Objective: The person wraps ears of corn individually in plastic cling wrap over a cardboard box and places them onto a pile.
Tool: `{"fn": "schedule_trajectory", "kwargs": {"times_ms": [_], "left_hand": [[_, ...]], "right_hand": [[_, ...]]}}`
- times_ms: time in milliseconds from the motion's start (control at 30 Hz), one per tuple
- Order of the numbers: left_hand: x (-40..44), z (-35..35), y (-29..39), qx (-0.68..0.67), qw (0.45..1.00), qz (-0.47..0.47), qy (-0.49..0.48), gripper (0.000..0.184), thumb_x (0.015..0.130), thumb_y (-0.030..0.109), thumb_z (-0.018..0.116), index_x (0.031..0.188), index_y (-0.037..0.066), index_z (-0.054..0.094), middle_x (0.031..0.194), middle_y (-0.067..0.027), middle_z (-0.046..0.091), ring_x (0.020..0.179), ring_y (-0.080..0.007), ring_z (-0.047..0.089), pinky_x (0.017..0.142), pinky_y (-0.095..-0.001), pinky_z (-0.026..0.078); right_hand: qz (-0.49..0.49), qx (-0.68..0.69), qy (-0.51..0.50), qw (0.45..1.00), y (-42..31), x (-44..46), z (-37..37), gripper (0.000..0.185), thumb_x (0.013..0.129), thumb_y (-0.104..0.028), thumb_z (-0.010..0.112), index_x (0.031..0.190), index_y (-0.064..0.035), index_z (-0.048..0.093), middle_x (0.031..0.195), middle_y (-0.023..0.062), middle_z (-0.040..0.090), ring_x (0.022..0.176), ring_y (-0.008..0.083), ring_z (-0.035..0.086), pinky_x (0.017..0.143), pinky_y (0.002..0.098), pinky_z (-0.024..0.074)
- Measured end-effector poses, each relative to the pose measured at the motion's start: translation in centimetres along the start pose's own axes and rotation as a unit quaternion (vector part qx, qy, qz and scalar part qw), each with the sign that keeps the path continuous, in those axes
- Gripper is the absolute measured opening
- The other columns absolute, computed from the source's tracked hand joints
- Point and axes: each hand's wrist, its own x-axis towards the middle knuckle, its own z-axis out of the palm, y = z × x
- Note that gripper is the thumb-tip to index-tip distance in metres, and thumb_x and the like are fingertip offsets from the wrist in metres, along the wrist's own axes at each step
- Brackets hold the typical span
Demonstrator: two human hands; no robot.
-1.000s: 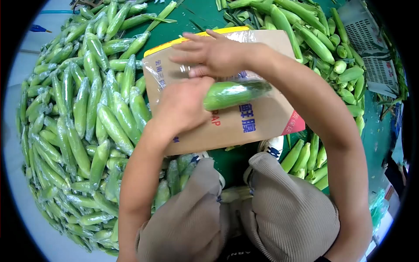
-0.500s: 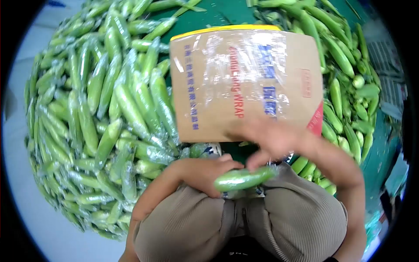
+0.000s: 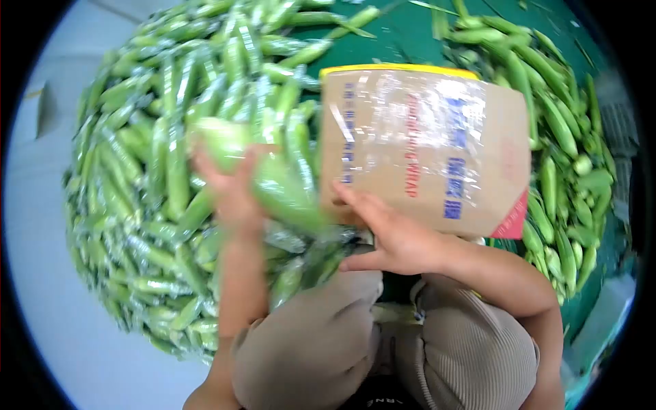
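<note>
My left hand (image 3: 229, 181) is smeared by motion above the heap of wrapped corn, its fingers and thumb around a light green ear of corn (image 3: 287, 191) in its husk. The ear is blurred too, and where it ends against the heap is hard to make out. My right hand (image 3: 403, 239) has its fingers apart and holds nothing. Its fingertips reach the near left corner of a brown cling film carton (image 3: 383, 150), printed in blue and red with a yellow strip on the far edge. Shiny film lies over the carton's top.
Film-wrapped ears of corn (image 3: 150, 260) form a large heap on the left. Unwrapped green ears (image 3: 564, 184) are piled on the right. Dark green ground (image 3: 403, 41) shows behind the carton. My bent knees (image 3: 471, 335) are close in front.
My left hand has swung from my lap out over the left heap with an ear of corn. My right hand has moved slightly down and left. The view has shifted, so the carton appears further right.
</note>
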Motion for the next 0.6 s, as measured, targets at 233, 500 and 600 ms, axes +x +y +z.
{"fn": "schedule_trajectory", "kwargs": {"times_ms": [233,500,600], "left_hand": [[15.5,-21.9,-10.7,0.757,0.629,0.016,-0.175,0.064,0.103,0.025,0.062,0.164,0.02,0.043,0.172,-0.023,0.027,0.156,-0.045,0.027,0.126,-0.0529,0.029],[4.9,0.3,-5.2,0.563,0.758,0.246,-0.218,0.045,0.094,0.013,0.07,0.138,0.007,0.064,0.152,-0.0147,0.057,0.147,-0.0392,0.045,0.123,-0.0511,0.032],[0.2,8.3,-5.4,0.496,0.744,0.294,-0.336,0.042,0.088,0.014,0.075,0.129,0.006,0.07,0.142,-0.0119,0.064,0.144,-0.0354,0.05,0.124,-0.0509,0.032]], "right_hand": [[0.077,-0.186,0.379,0.903,6.3,-11.5,-14.5,0.051,0.094,-0.017,0.078,0.14,-0.0051,0.059,0.124,0.014,0.066,0.11,0.0282,0.067,0.095,0.0386,0.0559],[0.48,-0.428,0.41,0.647,22.7,-33.6,-28.2,0.069,0.083,-0.041,0.083,0.137,-0.0036,0.061,0.134,0.0234,0.062,0.129,0.0423,0.057,0.109,0.0515,0.0477],[0.603,-0.389,0.41,0.563,20.6,-27.6,-28.1,0.066,0.077,-0.046,0.088,0.121,-0.0018,0.065,0.131,0.0213,0.064,0.114,0.0381,0.067,0.097,0.0508,0.0548]]}}
